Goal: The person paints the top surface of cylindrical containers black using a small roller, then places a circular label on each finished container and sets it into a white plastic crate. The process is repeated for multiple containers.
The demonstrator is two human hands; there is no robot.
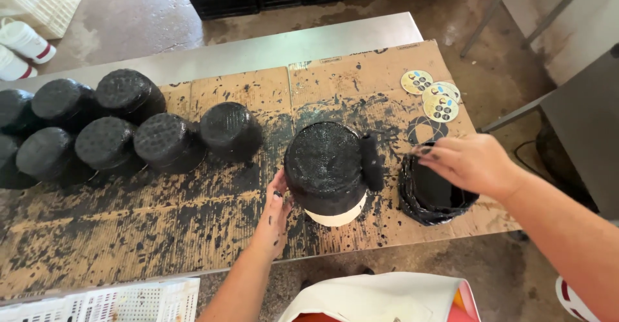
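Workpiece: a round drum-shaped cheese wheel (324, 166), coated glossy black on top and most of the side, is standing near the front edge of the paint-spattered cardboard sheet (193, 225); a pale uncoated band is showing at its base.
Orientation: the flat face is pointing up; the axis is running vertical; a round wheel has no long axis across the sheet.
Left hand (276, 209): it is lying flat against the wheel's left side, fingers extended and touching, not gripping.
Roller: a small black paint roller (371, 161) is resting against the wheel's right side, standing nearly upright.
Right hand (467, 162): it is hovering over the black-lined paint tub (432, 193), fingers loosely curled; whether they are holding anything cannot be told.
Technique, as judged: keep steadying the wheel at the side; cover the pale band evenly.
Surroundings: finished black wheels (161, 141) are sitting in a group to the left; round paper labels (433, 96) are lying beyond the tub.
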